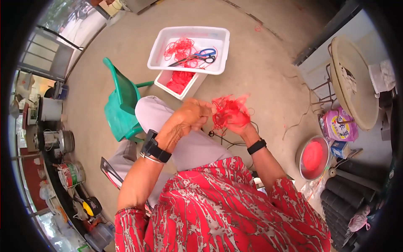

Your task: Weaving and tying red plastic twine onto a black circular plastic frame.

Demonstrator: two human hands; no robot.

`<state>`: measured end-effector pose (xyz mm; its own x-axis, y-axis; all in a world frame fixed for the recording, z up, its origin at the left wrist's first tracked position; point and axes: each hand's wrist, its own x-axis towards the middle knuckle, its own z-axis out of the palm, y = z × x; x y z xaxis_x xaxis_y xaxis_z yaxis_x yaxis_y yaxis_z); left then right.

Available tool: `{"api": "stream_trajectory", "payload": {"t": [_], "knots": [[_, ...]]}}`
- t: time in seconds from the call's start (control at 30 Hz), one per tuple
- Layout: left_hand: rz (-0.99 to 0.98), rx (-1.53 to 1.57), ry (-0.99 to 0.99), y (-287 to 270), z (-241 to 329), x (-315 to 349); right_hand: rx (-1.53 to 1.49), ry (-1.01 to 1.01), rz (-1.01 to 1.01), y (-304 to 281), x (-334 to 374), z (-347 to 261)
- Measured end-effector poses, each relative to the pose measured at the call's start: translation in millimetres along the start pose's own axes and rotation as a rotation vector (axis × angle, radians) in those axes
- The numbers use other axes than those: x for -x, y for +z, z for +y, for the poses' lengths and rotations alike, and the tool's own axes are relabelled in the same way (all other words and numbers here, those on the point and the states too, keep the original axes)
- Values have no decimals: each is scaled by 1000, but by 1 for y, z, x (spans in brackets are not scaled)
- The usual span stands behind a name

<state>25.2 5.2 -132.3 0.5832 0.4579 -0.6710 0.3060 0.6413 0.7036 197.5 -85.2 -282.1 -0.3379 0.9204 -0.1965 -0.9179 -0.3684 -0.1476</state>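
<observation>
My right hand (240, 122) grips a loose bundle of thin red netting (226, 110), whose strands partly cover the fingers and blur at the top. At the bundle's left edge, my left hand (195, 114) is closed, its fingertips pinching the red strands. Beyond both hands stands a shallow white tray (226, 50) with tangled red string (180, 48) in it. Blue-handled scissors (205, 53) and black-handled scissors (208, 59) lie across that string. A white box (193, 86) under the tray holds more red material (179, 82).
A green plastic chair (121, 105) stands left of my knee. To the right are a metal basin (301, 161) with red contents, a purple bag (342, 126) and a round tabletop (352, 84). Dark cables (235, 143) lie on the floor. Pots (65, 141) line the left side.
</observation>
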Motion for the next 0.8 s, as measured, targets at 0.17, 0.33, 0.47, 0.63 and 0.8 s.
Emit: {"api": "stream_trajectory", "payload": {"t": [0.17,0.33,0.47,0.63,0.8], "knots": [[-46,-3,-29,-2,6,-2,283,-301,32,-7,-11,7],[-16,-15,-18,-3,8,3,716,-328,115,-37,-5,5],[-6,6,-22,-14,11,11,601,-233,249,10,4,-11],[46,-47,32,-14,20,13,869,-365,387,-19,13,-11],[110,-42,132,-17,32,32,1688,-673,160,-22,18,-36]]}}
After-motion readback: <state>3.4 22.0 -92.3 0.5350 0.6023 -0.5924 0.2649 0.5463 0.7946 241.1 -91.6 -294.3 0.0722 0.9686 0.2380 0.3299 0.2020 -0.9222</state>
